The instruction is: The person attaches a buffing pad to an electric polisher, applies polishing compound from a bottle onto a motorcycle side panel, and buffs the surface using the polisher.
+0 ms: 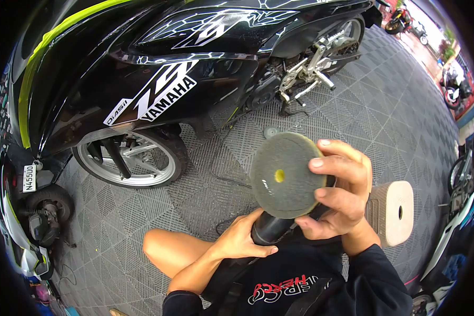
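Here; right fingers [338, 167] curled at pad [284, 155]; left fingers [244, 225] around tool [270, 230]

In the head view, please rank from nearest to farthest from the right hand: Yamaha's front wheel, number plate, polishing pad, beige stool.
1. Polishing pad: touching the right hand.
2. Beige stool: right side.
3. Yamaha's front wheel: left.
4. Number plate: far left.

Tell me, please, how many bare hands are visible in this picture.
2. The left hand grips the black tool body; the right hand is at the right-hand rim of the round grey pad. I see no other hands.
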`<state>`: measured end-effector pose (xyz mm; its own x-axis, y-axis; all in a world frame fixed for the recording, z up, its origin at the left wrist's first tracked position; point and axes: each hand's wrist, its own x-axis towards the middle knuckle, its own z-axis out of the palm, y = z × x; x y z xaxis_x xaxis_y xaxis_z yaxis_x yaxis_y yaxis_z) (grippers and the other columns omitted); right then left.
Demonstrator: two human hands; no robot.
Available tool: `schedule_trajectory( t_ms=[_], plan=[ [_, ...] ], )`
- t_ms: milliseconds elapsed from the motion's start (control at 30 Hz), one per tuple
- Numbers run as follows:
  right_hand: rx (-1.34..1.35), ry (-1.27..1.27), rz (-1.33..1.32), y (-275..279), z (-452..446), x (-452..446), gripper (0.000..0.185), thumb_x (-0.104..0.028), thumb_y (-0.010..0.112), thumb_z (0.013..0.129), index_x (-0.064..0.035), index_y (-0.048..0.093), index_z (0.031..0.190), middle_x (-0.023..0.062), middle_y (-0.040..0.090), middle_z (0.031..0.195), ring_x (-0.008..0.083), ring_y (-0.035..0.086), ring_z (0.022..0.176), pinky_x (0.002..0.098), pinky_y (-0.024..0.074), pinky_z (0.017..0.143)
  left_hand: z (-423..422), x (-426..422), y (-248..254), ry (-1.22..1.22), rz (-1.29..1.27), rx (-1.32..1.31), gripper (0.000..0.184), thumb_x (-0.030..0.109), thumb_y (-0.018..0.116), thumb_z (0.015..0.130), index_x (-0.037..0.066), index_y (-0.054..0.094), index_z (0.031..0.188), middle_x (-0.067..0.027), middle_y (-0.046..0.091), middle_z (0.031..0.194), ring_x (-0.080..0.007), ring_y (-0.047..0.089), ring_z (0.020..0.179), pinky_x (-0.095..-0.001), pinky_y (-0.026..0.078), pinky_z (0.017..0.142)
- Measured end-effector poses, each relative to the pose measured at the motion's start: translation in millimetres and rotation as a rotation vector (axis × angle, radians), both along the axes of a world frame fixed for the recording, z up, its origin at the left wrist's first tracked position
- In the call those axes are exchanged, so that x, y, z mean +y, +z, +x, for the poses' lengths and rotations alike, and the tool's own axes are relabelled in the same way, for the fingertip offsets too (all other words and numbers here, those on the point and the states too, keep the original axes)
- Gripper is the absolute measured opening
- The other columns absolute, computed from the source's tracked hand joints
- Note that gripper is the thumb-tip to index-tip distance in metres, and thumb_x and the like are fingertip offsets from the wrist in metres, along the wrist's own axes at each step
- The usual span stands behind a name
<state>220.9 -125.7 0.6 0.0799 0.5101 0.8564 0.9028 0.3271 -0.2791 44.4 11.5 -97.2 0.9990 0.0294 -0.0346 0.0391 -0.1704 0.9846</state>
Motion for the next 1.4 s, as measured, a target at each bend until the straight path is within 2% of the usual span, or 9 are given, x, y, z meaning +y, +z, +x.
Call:
schedule_trajectory(
  t_ms=[200,433,533,667,733,833,900,1300,1400],
  plan=[
    [0.044,-0.007,0.051,-25.9,18.0,-14.8,0.037,-0.024,0.077,0.065,-0.0131,0.066,0.098,0.0149,0.054,0.113,0.0389,0.051,0.108,0.0473,0.0476,0.085,2.7,-7.5,8.2,0.12,0.128,0.138,0.076,0.027,0.081,0.062,-0.005,0.049,0.123,-0.0228,0.064,0.105,-0.0341,0.066,0.096,-0.0404,0.05,0.084],
    [-0.2,-0.072,0.062,-32.7,26.5,-29.8,0.031,-0.017,0.078,0.059,-0.0151,0.069,0.088,0.0106,0.057,0.109,0.0354,0.05,0.108,0.0459,0.0497,0.085,7.2,-12.9,2.8,0.204,0.217,0.101,0.077,0.026,0.082,0.06,-0.006,0.05,0.122,-0.0199,0.066,0.096,-0.0291,0.068,0.088,-0.0373,0.051,0.079],
    [-0.214,-0.064,0.055,-31.6,28.4,-34.7,0.029,-0.014,0.078,0.058,-0.0152,0.07,0.086,0.0084,0.058,0.106,0.032,0.05,0.108,0.0466,0.0498,0.086,8.8,-11.9,9.9,0.148,0.171,0.213,0.078,0.029,0.081,0.063,-0.005,0.049,0.125,-0.0232,0.063,0.11,-0.0345,0.065,0.101,-0.0404,0.05,0.087],
    [-0.291,-0.076,-0.028,-11.6,38.1,-41.6,0.026,-0.016,0.078,0.06,-0.0165,0.07,0.085,0.005,0.06,0.103,0.0285,0.051,0.106,0.0466,0.0484,0.086,12.4,-7.0,8.4,0.045,0.156,0.146,0.078,0.034,0.082,0.064,-0.004,0.051,0.125,-0.0242,0.065,0.103,-0.0307,0.066,0.098,-0.0378,0.05,0.086],
    [-0.301,-0.063,-0.104,1.1,42.1,-43.5,0.026,-0.018,0.077,0.061,-0.0167,0.07,0.087,0.0045,0.06,0.102,0.0267,0.052,0.105,0.0452,0.0477,0.088,15.1,-2.8,-5.5,-0.053,0.154,0.095,0.077,0.034,0.082,0.067,-0.005,0.051,0.125,-0.0201,0.066,0.1,-0.025,0.066,0.094,-0.0357,0.05,0.084],
    [-0.316,-0.064,-0.233,30.1,39.6,-46.3,0.028,-0.021,0.073,0.064,-0.0163,0.07,0.092,0.0039,0.056,0.1,0.0243,0.052,0.1,0.0434,0.0458,0.09,25.9,-1.3,18.6,-0.235,-0.057,0.256,0.082,0.029,0.082,0.07,-0.004,0.043,0.134,-0.0109,0.057,0.12,-0.019,0.052,0.114,-0.033,0.039,0.1],
    [-0.344,-0.062,-0.262,44.9,41.0,-50.5,0.031,-0.021,0.073,0.065,-0.015,0.069,0.095,0.0044,0.056,0.101,0.0244,0.052,0.098,0.042,0.047,0.088,30.5,-11.4,44.7,-0.21,-0.282,0.16,0.081,0.026,0.082,0.062,-0.003,0.049,0.13,-0.0112,0.061,0.112,-0.0201,0.055,0.104,-0.0337,0.043,0.095],
    [-0.386,-0.239,-0.329,71.0,56.0,-93.6,0.034,-0.021,0.074,0.06,-0.0139,0.069,0.092,0.0043,0.054,0.095,0.0238,0.051,0.089,0.0369,0.046,0.075,80.7,-25.5,42.0,-0.433,-0.186,0.25,0.07,0.014,0.078,0.065,-0.001,0.051,0.129,-0.0049,0.059,0.111,-0.0157,0.051,0.103,-0.0317,0.04,0.095],
    [-0.404,-0.289,-0.302,70.4,56.2,-101.5,0.031,-0.02,0.074,0.058,-0.0136,0.068,0.088,0.0033,0.053,0.093,0.0233,0.05,0.088,0.0369,0.0455,0.074,97.7,-29.7,25.7,-0.52,-0.229,0.274,0.075,0.024,0.079,0.072,-0.002,0.044,0.133,-0.0089,0.059,0.112,-0.0167,0.053,0.105,-0.0317,0.042,0.094]
  ],
)
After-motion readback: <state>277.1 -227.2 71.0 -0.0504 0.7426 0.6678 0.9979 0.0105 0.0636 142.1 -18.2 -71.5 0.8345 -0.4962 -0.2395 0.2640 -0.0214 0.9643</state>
